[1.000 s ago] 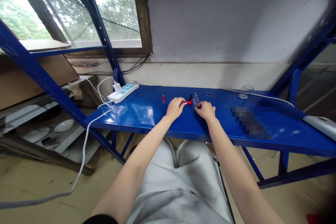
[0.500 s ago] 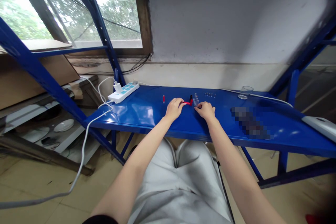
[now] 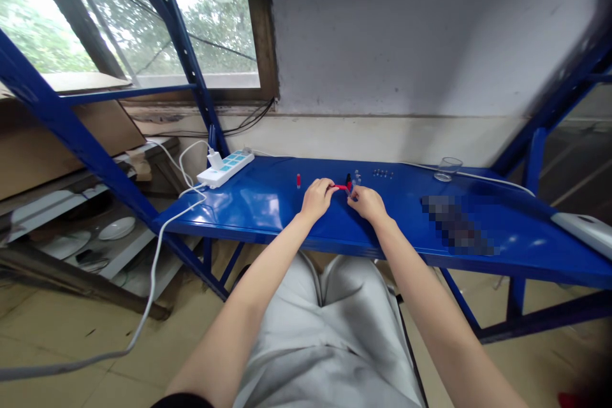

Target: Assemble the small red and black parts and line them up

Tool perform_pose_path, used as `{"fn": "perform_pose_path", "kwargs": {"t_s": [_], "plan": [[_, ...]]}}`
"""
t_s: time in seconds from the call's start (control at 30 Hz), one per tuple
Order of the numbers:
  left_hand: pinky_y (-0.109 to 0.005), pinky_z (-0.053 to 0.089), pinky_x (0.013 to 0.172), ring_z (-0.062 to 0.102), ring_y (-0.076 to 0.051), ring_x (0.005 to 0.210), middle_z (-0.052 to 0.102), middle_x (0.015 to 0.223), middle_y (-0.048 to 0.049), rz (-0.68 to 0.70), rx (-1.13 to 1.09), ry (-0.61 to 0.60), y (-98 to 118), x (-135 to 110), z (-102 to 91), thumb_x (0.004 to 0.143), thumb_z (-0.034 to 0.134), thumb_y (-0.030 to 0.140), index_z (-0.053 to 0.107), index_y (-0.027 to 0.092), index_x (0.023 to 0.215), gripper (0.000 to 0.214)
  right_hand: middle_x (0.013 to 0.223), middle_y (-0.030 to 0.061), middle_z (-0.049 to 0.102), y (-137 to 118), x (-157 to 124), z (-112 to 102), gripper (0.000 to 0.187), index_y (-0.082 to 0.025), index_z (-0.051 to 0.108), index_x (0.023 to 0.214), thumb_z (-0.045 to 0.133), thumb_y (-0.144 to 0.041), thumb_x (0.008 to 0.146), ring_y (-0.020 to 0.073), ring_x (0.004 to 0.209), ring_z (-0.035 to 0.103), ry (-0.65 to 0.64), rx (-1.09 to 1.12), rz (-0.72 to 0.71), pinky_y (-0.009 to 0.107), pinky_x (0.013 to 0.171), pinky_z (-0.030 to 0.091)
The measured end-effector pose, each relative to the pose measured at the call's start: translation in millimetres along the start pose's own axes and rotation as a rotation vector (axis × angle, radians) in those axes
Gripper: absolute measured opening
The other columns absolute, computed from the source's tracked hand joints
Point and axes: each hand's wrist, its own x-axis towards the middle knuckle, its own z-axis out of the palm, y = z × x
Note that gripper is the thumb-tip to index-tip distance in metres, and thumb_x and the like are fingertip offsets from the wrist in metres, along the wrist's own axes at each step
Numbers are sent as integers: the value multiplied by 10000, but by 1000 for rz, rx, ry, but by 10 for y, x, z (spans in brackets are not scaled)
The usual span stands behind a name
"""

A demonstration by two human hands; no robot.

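On the blue metal shelf top [image 3: 268, 204] my left hand [image 3: 316, 199] pinches a slim red piece [image 3: 340, 187] at its fingertips. The red piece runs to a small black-and-red part [image 3: 349, 182], which stands close to some small clear plastic pieces [image 3: 356, 178]. My right hand [image 3: 366, 203] reaches in from the right, with its fingertips at those parts. Whether it grips anything is hidden at this size. A little red cylinder [image 3: 298, 180] stands upright to the left of my left hand. Several tiny metal pieces [image 3: 383, 173] lie in a row to the right.
A white power strip [image 3: 224, 167] with a plugged cable sits at the shelf's left end. A glass tumbler [image 3: 447, 169] stands at the back right beside a white cable. A pixelated patch [image 3: 454, 224] covers part of the shelf top. Blue uprights frame both sides.
My right hand has slid left towards the red piece and the clear parts. My left hand stays nearly still.
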Motion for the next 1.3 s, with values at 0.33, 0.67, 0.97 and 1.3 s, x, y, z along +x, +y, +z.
{"fn": "perform_pose_path", "kwargs": {"t_s": [0.33, 0.67, 0.97, 1.3], "plan": [[-300, 447, 857, 564, -156, 906, 643, 970, -61, 58, 24, -9, 13, -10, 1, 908, 374, 348, 583, 179, 1036, 297, 733, 40, 629, -27, -8, -3, 88, -204, 554, 732, 495, -266, 753, 162, 656, 556, 8, -30, -12, 248, 553, 292], [-299, 458, 831, 559, -161, 895, 651, 964, -40, 165, 65, -147, 45, -18, 16, 916, 351, 320, 583, 186, 1039, 294, 708, 35, 620, -22, -3, 0, 95, -193, 567, 744, 503, -262, 759, 141, 610, 530, 110, 52, -97, 238, 543, 290], [-277, 437, 791, 539, -152, 867, 631, 937, -42, 97, 53, -264, 44, 32, -19, 898, 396, 294, 567, 191, 978, 215, 680, 31, 597, -24, -9, 7, 114, -186, 568, 707, 491, -246, 767, 130, 594, 505, 72, 48, -172, 232, 536, 284], [-421, 297, 896, 441, -255, 1073, 563, 1046, -75, 116, 421, -533, -48, 959, -615, 796, 564, 226, 644, 172, 813, 98, 650, -1, 561, -92, -39, -12, 215, -196, 603, 924, 475, -319, 802, 117, 583, 507, 85, 265, -128, 213, 550, 316]]}}
